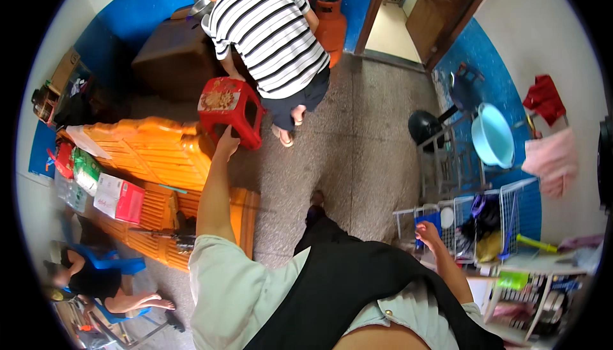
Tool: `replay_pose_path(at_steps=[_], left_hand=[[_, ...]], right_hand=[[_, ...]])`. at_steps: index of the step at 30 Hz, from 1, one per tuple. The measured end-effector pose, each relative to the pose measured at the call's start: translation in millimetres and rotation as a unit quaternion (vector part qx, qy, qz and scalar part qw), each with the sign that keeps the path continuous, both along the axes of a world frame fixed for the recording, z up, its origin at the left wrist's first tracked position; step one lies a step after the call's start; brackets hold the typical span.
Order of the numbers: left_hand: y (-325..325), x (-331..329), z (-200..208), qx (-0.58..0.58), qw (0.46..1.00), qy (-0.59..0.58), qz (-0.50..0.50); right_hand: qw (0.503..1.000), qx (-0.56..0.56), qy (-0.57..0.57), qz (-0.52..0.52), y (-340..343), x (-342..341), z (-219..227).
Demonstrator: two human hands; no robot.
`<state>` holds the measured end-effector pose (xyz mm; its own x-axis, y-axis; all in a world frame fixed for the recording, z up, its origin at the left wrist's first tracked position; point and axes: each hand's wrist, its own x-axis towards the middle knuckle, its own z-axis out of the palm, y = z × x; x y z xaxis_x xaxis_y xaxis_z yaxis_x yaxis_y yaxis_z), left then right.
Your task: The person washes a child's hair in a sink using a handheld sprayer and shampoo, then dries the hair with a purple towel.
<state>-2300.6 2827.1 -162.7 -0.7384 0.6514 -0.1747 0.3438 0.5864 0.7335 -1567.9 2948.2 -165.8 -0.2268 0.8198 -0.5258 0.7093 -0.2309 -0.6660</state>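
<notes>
My left hand (228,144) reaches forward with a finger stretched out, close to the near side of a red plastic stool (251,115). Whether it touches the stool I cannot tell. On the stool's seat is a tan, patchy area (217,99). My right hand (429,234) hangs at my right with its fingers loosely bent and apart, holding nothing that shows. It is nearest to a white wire rack (448,235) and a blue object (428,223) there.
Ahead, a person in a striped shirt (271,30) bends over a brown covered table (172,56) near an orange gas cylinder (329,27). A wooden bench (143,149) stands left; behind it another person (89,278) sits. A light-blue basin (492,136) and an open doorway (399,30) lie right.
</notes>
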Motion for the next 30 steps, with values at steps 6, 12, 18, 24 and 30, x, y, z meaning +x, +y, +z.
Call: replay_pose_path(at_steps=[6,12,18,24,30], left_hand=[[98,-76,-6,0.126,0.984,0.024,0.127],[219,-122,96,0.318,0.9,0.159,0.251],[318,-142,195,0.334,0.878,0.281,0.195],[411,-161,224,0.306,0.854,0.353,0.227],[439,-186,227,0.352,0.82,0.355,0.281]], right_hand=[[0.988,-0.041,0.003,0.148,163,-139,0],[0.923,-0.061,-0.08,0.372,254,-216,33],[0.939,-0.05,-0.143,0.308,384,-216,-8],[0.928,-0.045,-0.129,0.347,525,-221,-61],[0.932,-0.062,-0.115,0.339,671,-290,-63]])
